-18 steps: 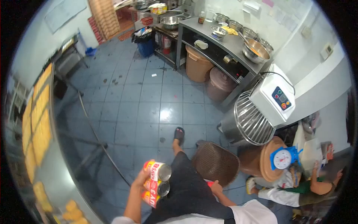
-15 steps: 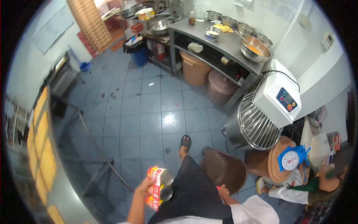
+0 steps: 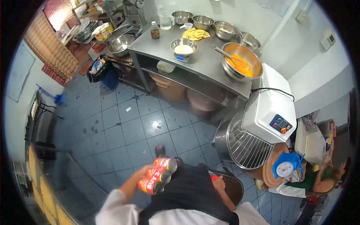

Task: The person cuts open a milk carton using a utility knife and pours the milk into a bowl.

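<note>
My left hand is closed around a banded pack of cans in a red, white and yellow wrap that reads "BUY 3". The bare metal ends of the cans face right, against my dark apron. Low on my other side, my right hand is closed on a small red item; most of it is hidden by the fingers, so its kind cannot be told. A brown woven basket-like object stands on the floor beside that hand.
Ahead is a steel table with bowls, a whisk in orange liquid, and a small scale. A spiral mixer and blue dial scale stand right; another person is beyond. Yellow slabs lie left.
My view has turned and the steel table is nearer. The pack of cans has tilted in my left hand, its wrap now facing up more. Both hands keep their hold.
</note>
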Tool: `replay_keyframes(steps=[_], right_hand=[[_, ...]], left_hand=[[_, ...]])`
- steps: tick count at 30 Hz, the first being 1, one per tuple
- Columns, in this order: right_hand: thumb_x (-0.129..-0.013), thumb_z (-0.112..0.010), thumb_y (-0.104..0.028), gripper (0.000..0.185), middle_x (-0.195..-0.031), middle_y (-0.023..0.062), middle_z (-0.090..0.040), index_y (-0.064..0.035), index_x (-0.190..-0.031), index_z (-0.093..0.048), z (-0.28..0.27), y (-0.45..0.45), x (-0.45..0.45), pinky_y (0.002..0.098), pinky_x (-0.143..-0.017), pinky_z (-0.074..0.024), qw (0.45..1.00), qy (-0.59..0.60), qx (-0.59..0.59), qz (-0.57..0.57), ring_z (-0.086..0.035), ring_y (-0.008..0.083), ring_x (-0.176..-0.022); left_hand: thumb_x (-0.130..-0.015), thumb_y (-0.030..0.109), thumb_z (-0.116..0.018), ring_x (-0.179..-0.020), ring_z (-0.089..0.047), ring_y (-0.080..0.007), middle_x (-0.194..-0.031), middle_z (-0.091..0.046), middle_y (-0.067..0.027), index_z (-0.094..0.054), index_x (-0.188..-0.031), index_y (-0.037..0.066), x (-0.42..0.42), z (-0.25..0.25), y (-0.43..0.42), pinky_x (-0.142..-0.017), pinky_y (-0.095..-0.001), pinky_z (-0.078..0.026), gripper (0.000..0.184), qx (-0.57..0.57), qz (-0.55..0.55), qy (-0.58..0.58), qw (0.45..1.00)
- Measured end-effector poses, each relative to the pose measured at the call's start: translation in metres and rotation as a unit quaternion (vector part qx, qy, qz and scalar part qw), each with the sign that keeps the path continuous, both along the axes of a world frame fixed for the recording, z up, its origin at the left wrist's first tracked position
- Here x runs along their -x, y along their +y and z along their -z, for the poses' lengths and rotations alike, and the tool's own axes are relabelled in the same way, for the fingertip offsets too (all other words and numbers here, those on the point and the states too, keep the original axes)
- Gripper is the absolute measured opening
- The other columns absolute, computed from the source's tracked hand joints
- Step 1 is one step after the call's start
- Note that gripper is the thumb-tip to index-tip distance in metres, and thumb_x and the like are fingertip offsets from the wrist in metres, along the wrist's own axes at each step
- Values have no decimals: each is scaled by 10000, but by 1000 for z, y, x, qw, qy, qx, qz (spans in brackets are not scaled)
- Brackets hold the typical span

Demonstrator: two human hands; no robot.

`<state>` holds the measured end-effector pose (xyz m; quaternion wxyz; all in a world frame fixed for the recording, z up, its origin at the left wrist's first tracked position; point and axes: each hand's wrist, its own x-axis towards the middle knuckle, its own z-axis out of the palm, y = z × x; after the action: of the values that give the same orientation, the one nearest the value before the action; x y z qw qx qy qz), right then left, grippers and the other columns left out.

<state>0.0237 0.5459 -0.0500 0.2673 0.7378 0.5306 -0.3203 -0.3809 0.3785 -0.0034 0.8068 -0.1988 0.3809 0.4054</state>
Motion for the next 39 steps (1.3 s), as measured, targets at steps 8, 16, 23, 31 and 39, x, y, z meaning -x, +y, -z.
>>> replay_keyframes(steps=[8,16,23,31,39], right_hand=[[-801,-549,-568,737,-1106,243,-621,4,-1249,-428,4,58,67,457,-884,-477,998,-16,-8,67,-599,382,-1066],[-794,-564,-547,708,-1106,233,-619,-5,-1231,-436,-31,118,152,469,-886,-465,991,-56,17,119,-601,380,-1053],[-789,-577,-529,683,-1106,225,-619,-13,-1215,-443,-50,134,194,480,-888,-456,981,-71,31,178,-604,379,-1041],[-782,-592,-508,654,-1106,215,-618,-22,-1196,-451,-53,129,216,492,-890,-444,972,-78,44,218,-606,378,-1027],[-776,-607,-487,626,-1106,206,-617,-31,-1178,-459,-50,108,221,504,-892,-433,963,-60,28,263,-608,376,-1014]], left_hand=[[-808,198,-673,-950,-657,-296,-1144,-606,-197,-394,-1347,38,129,38,235,-805,-409,-551,627,-120,-29,440,889],[-811,418,-586,-956,-617,-407,-1165,-566,-268,-451,-1346,108,202,33,480,-776,-462,-504,633,-193,249,784,534],[-746,300,-643,-960,-611,-376,-1062,-646,-164,-679,-999,108,222,64,568,-799,-457,-493,320,-219,290,746,557],[-805,290,-587,-1031,-588,-368,-1170,-603,-171,-652,-1059,87,209,145,582,-840,-451,-476,331,-348,197,810,430],[-843,194,-551,-1121,-535,-374,-1180,-595,-195,-629,-1102,46,189,129,542,-928,-458,-426,309,-308,349,776,425]])
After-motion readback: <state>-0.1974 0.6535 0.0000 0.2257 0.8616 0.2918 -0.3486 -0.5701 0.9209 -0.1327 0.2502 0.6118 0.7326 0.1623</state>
